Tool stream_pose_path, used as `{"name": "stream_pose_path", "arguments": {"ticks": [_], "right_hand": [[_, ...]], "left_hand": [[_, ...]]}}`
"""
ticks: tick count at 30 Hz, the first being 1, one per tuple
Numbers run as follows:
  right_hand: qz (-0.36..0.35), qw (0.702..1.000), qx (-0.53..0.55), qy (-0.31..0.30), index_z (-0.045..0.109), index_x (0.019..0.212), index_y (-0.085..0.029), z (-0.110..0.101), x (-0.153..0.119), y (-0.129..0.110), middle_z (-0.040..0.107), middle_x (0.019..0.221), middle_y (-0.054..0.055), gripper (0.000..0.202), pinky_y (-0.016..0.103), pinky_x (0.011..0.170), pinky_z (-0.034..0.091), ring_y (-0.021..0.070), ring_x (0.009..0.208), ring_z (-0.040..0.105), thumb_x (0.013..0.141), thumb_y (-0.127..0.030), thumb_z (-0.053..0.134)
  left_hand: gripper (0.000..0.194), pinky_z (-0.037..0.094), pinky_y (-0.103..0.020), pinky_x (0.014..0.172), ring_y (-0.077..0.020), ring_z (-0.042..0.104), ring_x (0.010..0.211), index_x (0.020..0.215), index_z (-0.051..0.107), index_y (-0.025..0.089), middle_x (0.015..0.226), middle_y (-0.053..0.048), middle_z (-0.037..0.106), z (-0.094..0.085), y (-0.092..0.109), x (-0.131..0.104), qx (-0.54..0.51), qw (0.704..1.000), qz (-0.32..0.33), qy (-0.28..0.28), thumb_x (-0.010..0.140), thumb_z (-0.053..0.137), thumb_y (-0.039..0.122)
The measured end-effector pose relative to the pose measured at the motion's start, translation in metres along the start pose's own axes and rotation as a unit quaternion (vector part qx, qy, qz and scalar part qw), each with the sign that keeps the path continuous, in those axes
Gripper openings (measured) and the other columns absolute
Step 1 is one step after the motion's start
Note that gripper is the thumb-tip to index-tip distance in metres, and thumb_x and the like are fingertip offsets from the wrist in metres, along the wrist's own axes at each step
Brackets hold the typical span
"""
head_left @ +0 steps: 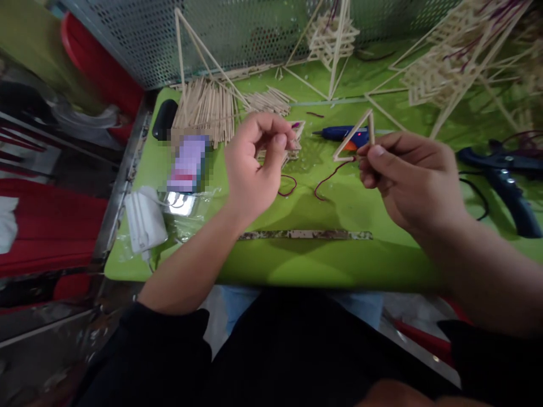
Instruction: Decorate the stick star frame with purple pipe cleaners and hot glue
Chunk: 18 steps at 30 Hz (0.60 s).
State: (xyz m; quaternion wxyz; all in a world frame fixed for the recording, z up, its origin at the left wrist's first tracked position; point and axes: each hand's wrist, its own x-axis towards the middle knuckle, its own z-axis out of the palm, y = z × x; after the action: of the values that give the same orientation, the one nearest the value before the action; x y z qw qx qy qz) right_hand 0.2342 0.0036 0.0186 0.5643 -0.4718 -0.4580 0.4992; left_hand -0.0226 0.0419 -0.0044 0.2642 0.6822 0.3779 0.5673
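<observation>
My right hand (407, 175) pinches a small triangle of wooden sticks (353, 135) by its lower right corner, above the green table (305, 265). A dark red thread (328, 180) hangs from that corner. My left hand (261, 158) is raised at the centre, thumb and index fingertips pressed together; what they hold, if anything, is too small to tell. Behind it, partly hidden, lies a small stick piece (297, 148) with purple thread on it. A loop of red thread (288, 185) shows beside my left hand. Behind the triangle lies a blue glue gun (337, 133).
Stick piles (207, 110) lie at the back left, near a phone (189, 161) and white power bank (146, 220). Stick structures (333, 39) stand at the back. Dark blue pliers-like tool (509, 181) lies right. A patterned strip (305, 234) lies near the front edge.
</observation>
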Motion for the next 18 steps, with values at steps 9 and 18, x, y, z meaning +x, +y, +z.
{"name": "stream_pose_path", "arguments": {"ticks": [9, 18], "right_hand": [[-0.014, 0.999, -0.029, -0.032, 0.096, 0.101, -0.025, -0.005, -0.006, 0.003, 0.081, 0.089, 0.006, 0.021, 0.033, 0.064, 0.047, 0.0145, 0.072, 0.064, 0.092, -0.041, 0.106], [0.017, 0.999, 0.011, -0.036, 0.096, 0.092, -0.024, 0.002, -0.006, -0.001, 0.077, 0.081, 0.005, 0.013, 0.031, 0.062, 0.043, 0.0132, 0.068, 0.062, 0.087, -0.032, 0.105]], "left_hand": [[0.014, 0.074, -0.044, 0.093, -0.0230, 0.084, 0.114, 0.126, 0.067, 0.031, 0.116, -0.005, 0.075, 0.009, 0.013, -0.010, -0.036, 0.998, -0.032, -0.040, 0.123, 0.062, 0.045], [0.014, 0.076, -0.037, 0.081, -0.0172, 0.083, 0.089, 0.112, 0.062, 0.024, 0.103, -0.003, 0.080, 0.016, 0.027, -0.015, -0.169, 0.960, -0.135, -0.180, 0.113, 0.069, 0.012]]}}
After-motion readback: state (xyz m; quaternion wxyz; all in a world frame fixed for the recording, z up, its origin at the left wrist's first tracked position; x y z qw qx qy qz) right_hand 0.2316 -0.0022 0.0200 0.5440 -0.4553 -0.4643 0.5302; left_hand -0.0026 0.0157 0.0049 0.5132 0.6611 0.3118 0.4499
